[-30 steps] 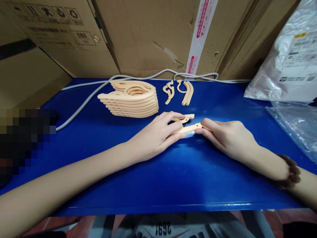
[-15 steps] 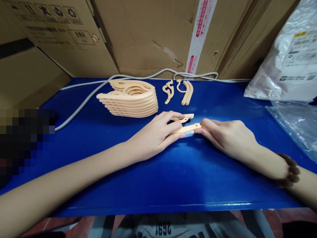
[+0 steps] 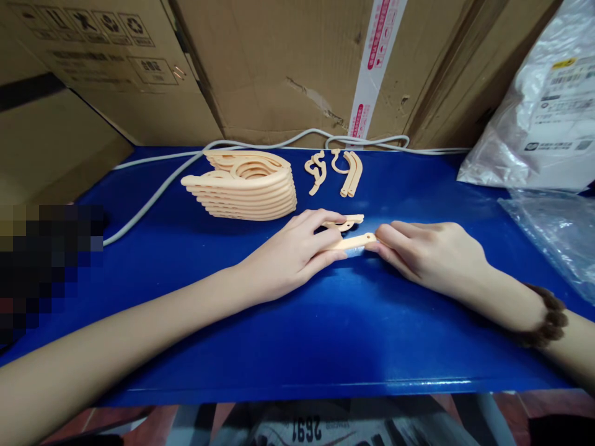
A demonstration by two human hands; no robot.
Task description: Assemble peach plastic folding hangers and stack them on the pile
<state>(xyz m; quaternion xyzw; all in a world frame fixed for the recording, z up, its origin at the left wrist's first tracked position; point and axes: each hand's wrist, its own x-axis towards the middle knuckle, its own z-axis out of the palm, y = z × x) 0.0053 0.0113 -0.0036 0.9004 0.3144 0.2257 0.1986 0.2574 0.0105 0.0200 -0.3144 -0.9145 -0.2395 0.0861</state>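
Observation:
My left hand [image 3: 290, 254] rests on the blue table [image 3: 325, 328] with its fingers closed around peach plastic hanger pieces [image 3: 349, 240]. One arm piece sticks out to the right between both hands, and a hooked piece [image 3: 346, 221] lies just behind it. My right hand [image 3: 430, 254] pinches the right end of the arm piece with fingertips together. A stack of assembled peach hangers [image 3: 244, 184] sits behind my left hand. Loose hook and arm parts [image 3: 334, 170] lie to the right of the stack.
Cardboard boxes [image 3: 288, 62] wall off the back and left. A white cable [image 3: 158, 186] runs along the table's rear. Plastic bags [image 3: 543, 111] lie at the right, one clear bag [image 3: 558, 235] on the table edge. A pixelated patch covers the left.
My right hand has shifted slightly, its wrist turned a little outward. The hanger pieces and my left hand stay almost still.

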